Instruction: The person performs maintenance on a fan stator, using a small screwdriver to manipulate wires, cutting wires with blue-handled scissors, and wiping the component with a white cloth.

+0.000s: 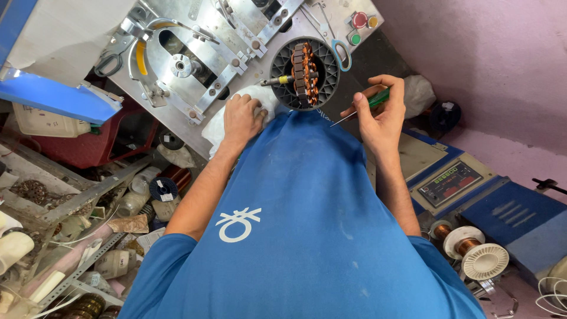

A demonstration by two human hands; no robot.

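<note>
Wound stator (305,72), copper coils on a dark laminated core, sits mounted in a round black ribbed fixture (283,65) on the metal face of the winding machine (236,41); its stack of coils runs roughly up-and-down in the head view, tilted slightly; a yellow-tipped spindle (277,80) points at it from the left side.

Right hand (381,112) lies to the right of the stator and a little below it, near but apart; fingers pinched closed around a green-handled screwdriver (369,103); the tool's long axis slopes down-left, thin metal tip aimed toward the lower right edge of the fixture, not touching it as far as can be seen.

Left hand (242,115) lies to the lower left of the stator, just beside the fixture's rim; fingers curled, knuckles up, resting on a white cloth (218,127); whether it grips the cloth cannot be told.

Left hand sits slightly closer to the fixture; right hand carries the tool.

Outward: coloured push buttons (359,26) upper right; control panel (450,182) lower right; copper wire spools (472,248) beside it; cluttered shelving (71,207) at left.
</note>
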